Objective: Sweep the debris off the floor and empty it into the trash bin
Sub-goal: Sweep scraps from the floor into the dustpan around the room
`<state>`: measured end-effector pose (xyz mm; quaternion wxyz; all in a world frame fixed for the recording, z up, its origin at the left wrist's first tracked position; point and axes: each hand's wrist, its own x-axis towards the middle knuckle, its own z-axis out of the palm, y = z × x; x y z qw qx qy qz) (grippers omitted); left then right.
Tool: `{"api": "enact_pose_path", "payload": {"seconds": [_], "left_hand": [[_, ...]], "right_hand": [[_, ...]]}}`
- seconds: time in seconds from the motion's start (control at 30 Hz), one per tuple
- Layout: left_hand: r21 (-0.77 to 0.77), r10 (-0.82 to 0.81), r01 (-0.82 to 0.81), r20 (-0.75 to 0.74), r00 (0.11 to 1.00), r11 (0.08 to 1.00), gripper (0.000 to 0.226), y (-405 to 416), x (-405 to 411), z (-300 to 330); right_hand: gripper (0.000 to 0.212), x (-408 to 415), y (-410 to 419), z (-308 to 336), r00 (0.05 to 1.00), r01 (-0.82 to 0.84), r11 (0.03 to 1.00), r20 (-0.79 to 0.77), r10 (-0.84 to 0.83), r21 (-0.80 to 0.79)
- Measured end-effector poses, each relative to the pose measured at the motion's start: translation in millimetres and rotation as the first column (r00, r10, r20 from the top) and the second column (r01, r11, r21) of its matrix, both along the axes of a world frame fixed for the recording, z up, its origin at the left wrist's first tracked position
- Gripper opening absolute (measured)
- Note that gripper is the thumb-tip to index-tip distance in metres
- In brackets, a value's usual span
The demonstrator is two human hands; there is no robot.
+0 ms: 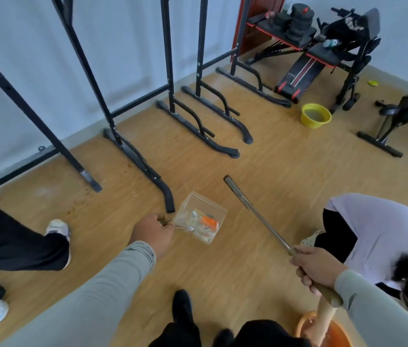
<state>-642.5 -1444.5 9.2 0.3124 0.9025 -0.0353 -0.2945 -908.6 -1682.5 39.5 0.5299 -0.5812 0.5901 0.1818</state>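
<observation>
A clear plastic dustpan (199, 221) rests low over the wooden floor, holding orange and white scraps (206, 222). My left hand (154, 232) is closed on its thin handle at the near-left corner. My right hand (312, 267) grips a long metal pole (255, 212) that slants up and left, its far end over the floor. Below my right hand the pole thickens into a beige part (324, 319) that dips into an orange bin (303, 324) at the bottom right edge.
Black exercise-rack feet (165, 194) end just left of the dustpan. A person in black trousers (10, 241) stands at the left; another in a white shirt (378, 231) crouches at the right. A yellow basin (315, 115), a bench and a bike sit farther back.
</observation>
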Motion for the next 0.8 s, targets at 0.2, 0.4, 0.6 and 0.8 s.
{"api": "enact_pose_path", "payload": {"seconds": [0.2, 0.4, 0.6, 0.8], "left_hand": [[0.020, -0.042, 0.042, 0.018, 0.999, 0.999, 0.018, -92.5, 26.0, 13.2], [0.080, -0.069, 0.065, 0.059, 0.996, 0.995, 0.016, -226.2, 39.9, 23.4], [0.106, -0.070, 0.062, 0.074, 0.995, 0.992, 0.019, -381.1, 42.4, 32.5], [-0.010, 0.025, -0.024, 0.040, 0.999, 1.000, 0.012, -504.8, 54.0, 36.5]], "right_hand": [[0.033, 19.9, -96.6, -3.1, 0.999, 0.028, 1.000, 0.031, -0.028, 0.004], [0.016, 28.3, -239.5, -12.4, 0.997, 0.006, 1.000, 0.081, -0.004, -0.029], [0.011, 32.3, -394.3, -1.4, 0.994, -0.023, 1.000, 0.103, 0.025, -0.020], [0.009, 53.8, -519.6, 22.4, 0.993, -0.055, 0.998, 0.098, 0.058, -0.037]]}}
